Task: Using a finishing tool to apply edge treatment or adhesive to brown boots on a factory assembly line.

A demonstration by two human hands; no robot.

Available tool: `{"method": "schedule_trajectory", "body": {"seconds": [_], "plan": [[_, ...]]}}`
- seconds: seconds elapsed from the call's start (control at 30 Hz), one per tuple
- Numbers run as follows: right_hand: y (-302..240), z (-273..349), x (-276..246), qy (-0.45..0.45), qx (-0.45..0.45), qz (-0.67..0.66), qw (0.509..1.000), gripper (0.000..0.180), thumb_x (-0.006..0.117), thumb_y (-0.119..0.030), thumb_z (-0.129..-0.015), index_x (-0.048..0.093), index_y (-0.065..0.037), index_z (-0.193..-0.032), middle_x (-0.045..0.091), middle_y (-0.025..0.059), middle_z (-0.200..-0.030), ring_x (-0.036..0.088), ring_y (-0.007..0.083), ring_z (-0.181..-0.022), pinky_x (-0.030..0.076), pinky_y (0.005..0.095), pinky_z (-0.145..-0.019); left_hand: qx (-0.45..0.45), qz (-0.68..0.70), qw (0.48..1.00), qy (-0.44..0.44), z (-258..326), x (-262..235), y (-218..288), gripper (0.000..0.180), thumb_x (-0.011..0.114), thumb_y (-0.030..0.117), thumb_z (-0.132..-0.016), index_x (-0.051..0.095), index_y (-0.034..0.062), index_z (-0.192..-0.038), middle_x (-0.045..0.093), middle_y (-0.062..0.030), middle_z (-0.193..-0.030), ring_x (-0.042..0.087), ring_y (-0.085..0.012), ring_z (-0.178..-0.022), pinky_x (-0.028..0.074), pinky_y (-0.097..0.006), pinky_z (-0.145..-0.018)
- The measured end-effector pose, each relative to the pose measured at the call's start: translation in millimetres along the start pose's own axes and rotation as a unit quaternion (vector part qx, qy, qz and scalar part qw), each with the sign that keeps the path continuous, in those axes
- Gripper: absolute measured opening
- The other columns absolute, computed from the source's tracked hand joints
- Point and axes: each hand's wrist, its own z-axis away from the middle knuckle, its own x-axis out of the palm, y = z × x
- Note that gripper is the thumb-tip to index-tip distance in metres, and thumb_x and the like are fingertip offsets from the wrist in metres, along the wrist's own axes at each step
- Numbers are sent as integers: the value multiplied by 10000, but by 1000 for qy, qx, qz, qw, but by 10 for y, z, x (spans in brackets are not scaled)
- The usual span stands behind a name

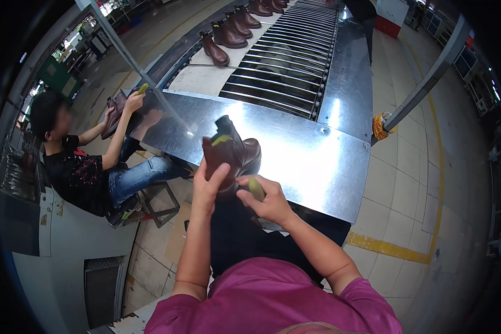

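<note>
L hand (210, 181) gripping brown boot (235, 156), R hand (266, 199) closed on yellow-green piece (256, 189)

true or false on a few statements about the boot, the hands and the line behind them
1. The left hand grips a brown ankle boot over the metal table. True.
2. The right hand is empty. False: it holds a small yellow-green piece.
3. More brown boots stand in a row beside the roller conveyor. True.
4. The seated co-worker to the left has both hands in their lap. False: their hands are raised, holding another brown boot.
5. The floor is plain, without markings. False: a yellow line crosses its tiles.
</note>
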Motion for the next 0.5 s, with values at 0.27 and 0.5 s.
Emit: {"method": "schedule_trajectory", "body": {"seconds": [0.27,0.5], "plan": [[619,-617,-1166,201,223,-102,948,337,689,-368,-992,619,-66,-1121,714,82,-893,654,121,-606,415,224,-405,73,-186,977,67,260,-184,-408,402,851,139,-843,707,-44,-1171,767,-89,-1044,704,-125,-940,555,-291,-853],[1446,-904,-1962,279,144,-223,923,358,691,-389,-968,648,-80,-1144,652,68,-817,557,130,-576,460,273,-487,114,-196,962,153,600,-309,-329,496,867,318,-841,702,-27,-1157,759,-104,-1027,702,-180,-956,556,-349,-888]]}}
